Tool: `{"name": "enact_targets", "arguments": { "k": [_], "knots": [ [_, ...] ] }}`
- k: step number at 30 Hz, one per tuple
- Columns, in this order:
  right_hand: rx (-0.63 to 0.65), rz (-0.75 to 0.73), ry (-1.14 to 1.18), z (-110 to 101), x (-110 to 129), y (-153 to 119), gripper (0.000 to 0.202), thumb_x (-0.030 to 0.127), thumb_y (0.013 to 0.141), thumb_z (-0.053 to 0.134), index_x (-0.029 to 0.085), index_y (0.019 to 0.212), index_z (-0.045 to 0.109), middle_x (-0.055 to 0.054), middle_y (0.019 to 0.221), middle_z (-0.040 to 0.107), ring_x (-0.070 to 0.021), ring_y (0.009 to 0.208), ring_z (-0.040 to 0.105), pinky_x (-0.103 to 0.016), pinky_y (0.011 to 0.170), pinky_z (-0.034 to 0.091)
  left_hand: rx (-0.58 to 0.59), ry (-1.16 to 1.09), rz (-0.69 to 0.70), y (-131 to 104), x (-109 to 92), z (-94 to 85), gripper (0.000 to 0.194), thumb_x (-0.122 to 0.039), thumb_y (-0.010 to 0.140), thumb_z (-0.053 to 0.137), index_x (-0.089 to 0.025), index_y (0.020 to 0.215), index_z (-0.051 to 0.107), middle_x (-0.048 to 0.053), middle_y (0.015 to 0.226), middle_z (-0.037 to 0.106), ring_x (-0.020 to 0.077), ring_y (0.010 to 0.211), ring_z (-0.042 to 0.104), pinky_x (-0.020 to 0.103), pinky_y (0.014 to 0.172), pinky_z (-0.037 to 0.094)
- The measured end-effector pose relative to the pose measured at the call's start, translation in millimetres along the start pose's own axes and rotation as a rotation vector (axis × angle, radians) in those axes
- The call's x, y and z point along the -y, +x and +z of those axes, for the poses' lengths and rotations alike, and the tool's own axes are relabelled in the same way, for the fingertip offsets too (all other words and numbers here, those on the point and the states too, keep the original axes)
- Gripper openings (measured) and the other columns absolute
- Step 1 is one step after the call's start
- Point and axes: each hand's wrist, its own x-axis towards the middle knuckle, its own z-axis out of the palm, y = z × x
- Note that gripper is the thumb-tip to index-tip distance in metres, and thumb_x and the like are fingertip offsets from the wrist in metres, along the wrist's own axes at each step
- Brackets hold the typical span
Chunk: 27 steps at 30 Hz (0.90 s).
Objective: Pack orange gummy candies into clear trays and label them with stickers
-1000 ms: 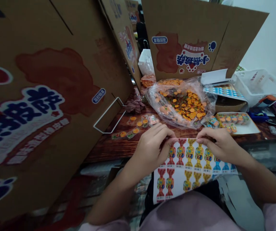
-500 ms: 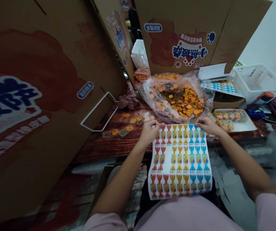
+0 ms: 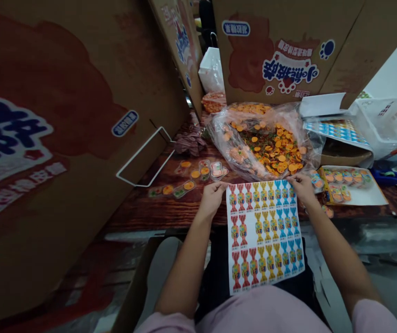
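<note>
A white sheet of candy-shaped stickers (image 3: 266, 233) in red, yellow and blue hangs over my lap, with one blank spot in its middle row. My left hand (image 3: 214, 199) pinches the sheet's top left corner, while my right hand (image 3: 302, 188) grips the top right corner. Just beyond the sheet, an open clear plastic bag (image 3: 226, 134) holds many small orange discs. Small clear packs with orange pieces (image 3: 185, 186) lie on the dark wood-pattern table (image 3: 132, 212) to the left of my left hand.
Large brown cartons stand at the left (image 3: 80, 185) and at the back (image 3: 288, 27). On the right are a shallow box (image 3: 368, 196) holding several small packs, more sticker sheets (image 3: 340, 129) and a white basket (image 3: 381, 134). A white wire handle (image 3: 139, 152) juts from the left carton.
The view has shifted, and most of the table items appear farther right. Both hands still hold the sheet, which now hangs flatter with a different tilt.
</note>
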Motion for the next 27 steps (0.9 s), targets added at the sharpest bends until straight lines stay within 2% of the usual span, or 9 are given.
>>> {"name": "enact_targets", "arguments": {
  "k": [5,8,11,14,17,20,23,25,27],
  "knots": [
    [-0.065,0.036,0.061,7,0,-1,0.046,0.06,0.077,0.073,0.02,0.063,0.058,0.004,0.057,0.053,-0.0113,0.055,0.042,-0.025,0.052,0.035,-0.097,-0.061,0.015,3,4,-10.6,0.036,-0.049,0.077,0.078,-0.016,0.07,0.067,0.001,0.063,0.065,0.013,0.06,0.059,0.023,0.062,0.048],
    [-0.077,0.056,0.07,14,0,-3,0.047,0.06,0.073,0.077,0.019,0.06,0.059,0.003,0.056,0.053,-0.0113,0.055,0.043,-0.025,0.053,0.036,-0.111,-0.131,-0.012,1,5,-3.6,0.045,-0.059,0.075,0.078,-0.017,0.087,0.07,0.002,0.075,0.07,0.0147,0.065,0.063,0.025,0.061,0.05],
    [-0.107,0.09,0.069,22,-2,-7,0.048,0.061,0.073,0.077,0.019,0.058,0.06,0.004,0.054,0.051,-0.0109,0.053,0.042,-0.025,0.052,0.036,-0.092,-0.289,-0.039,-6,3,2.8,0.053,-0.05,0.064,0.09,-0.016,0.101,0.072,0.003,0.083,0.073,0.0148,0.07,0.065,0.025,0.066,0.051],
    [-0.13,0.126,0.075,25,-5,-13,0.049,0.063,0.076,0.074,0.017,0.062,0.064,0.004,0.053,0.051,-0.011,0.052,0.041,-0.025,0.051,0.035,-0.172,-0.403,-0.061,-14,3,3.5,0.041,-0.037,0.057,0.094,-0.015,0.084,0.073,0.002,0.075,0.071,0.0115,0.067,0.062,0.022,0.064,0.046],
    [-0.171,0.137,0.022,21,-3,-18,0.051,0.065,0.08,0.071,0.016,0.067,0.069,0.002,0.057,0.055,-0.0136,0.055,0.046,-0.028,0.054,0.038,-0.216,-0.454,-0.104,-20,4,3.6,0.039,-0.041,0.057,0.094,-0.015,0.071,0.069,0.0,0.065,0.067,0.0102,0.058,0.057,0.022,0.059,0.045],
    [-0.335,-0.01,-0.183,26,11,-26,0.047,0.058,0.091,0.062,0.014,0.082,0.076,-0.006,0.074,0.067,-0.0214,0.072,0.059,-0.035,0.068,0.048,-0.238,-0.498,-0.109,-21,4,7.7,0.043,-0.041,0.052,0.096,-0.016,0.071,0.068,-0.001,0.065,0.067,0.0096,0.057,0.057,0.022,0.059,0.045],
    [-0.542,-0.313,-0.444,55,40,-39,0.036,0.043,0.098,0.061,0.015,0.115,0.074,-0.019,0.118,0.069,-0.0323,0.109,0.061,-0.05,0.096,0.048,-0.273,-0.527,-0.077,-21,2,14.4,0.042,-0.039,0.052,0.097,-0.017,0.075,0.07,-0.003,0.069,0.068,0.0076,0.061,0.058,0.019,0.061,0.045],
    [-0.39,-0.532,-0.538,87,62,-46,0.031,0.035,0.099,0.061,0.018,0.123,0.07,-0.02,0.13,0.064,-0.0342,0.122,0.056,-0.055,0.105,0.042,-0.255,-0.544,-0.079,-21,1,18.4,0.041,-0.04,0.054,0.097,-0.016,0.075,0.071,-0.002,0.069,0.068,0.0081,0.063,0.059,0.019,0.063,0.046],
    [-0.01,-0.692,-0.582,120,81,-49,0.031,0.03,0.101,0.056,0.021,0.129,0.068,-0.016,0.133,0.065,-0.0326,0.125,0.054,-0.053,0.108,0.041,-0.206,-0.569,-0.105,-22,0,20.6,0.042,-0.041,0.054,0.097,-0.015,0.074,0.071,0.0,0.07,0.068,0.0098,0.064,0.06,0.021,0.064,0.047]
  ]
}}
